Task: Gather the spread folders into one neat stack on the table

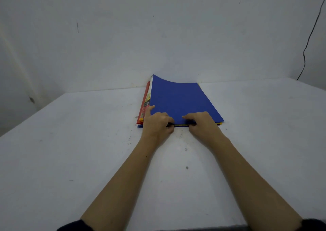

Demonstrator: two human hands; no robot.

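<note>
A stack of folders lies at the far middle of the white table [88,142], its far end against the wall. A blue folder [178,102] is on top, its far left corner curling upward. Red and yellow folder edges [145,105] stick out along the left side, and a thin yellow edge shows at the front right. My left hand [157,123] grips the stack's near left corner, the thumb lying along the left edge. My right hand [201,123] holds the near edge just right of it, fingers curled on top of the blue cover.
A grey-white wall rises straight behind the table. A black cable [307,42] hangs down the wall at the far right. Small dark specks dot the tabletop near the stack's front edge.
</note>
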